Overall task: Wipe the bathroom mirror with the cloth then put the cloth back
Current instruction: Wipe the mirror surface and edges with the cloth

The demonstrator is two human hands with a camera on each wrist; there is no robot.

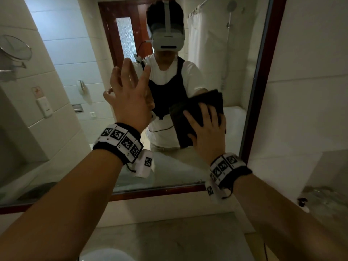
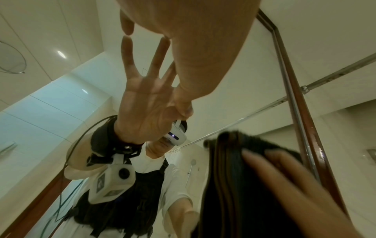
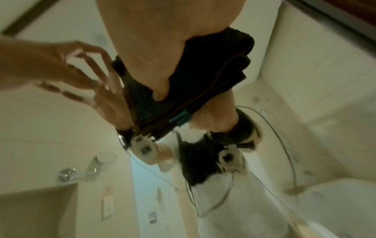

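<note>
Item: cloth, dark, folded into a thick pad of several layers, a small teal tag at one edge. Location: flat against the bathroom mirror, right of centre, near its red-brown frame. I read it as soft, light and limp (terry pile, by the wrist view), so the folds will likely slip apart unless the palm covers them; best hold, I judge, is a spread palm over the middle while wiping, then a pinch across the folded edge to carry it back.

Item: my right hand, fingers spread and straight, pressing the cloth to the glass, not curled round it.

Item: my left hand, raised left of the cloth, fingers splayed and relaxed, holding nothing; fingertips look to be at the glass, though contact is not certain.

Item: countertop, pale, near me below the mirror. The cloth's return spot is not identifiable.
</note>
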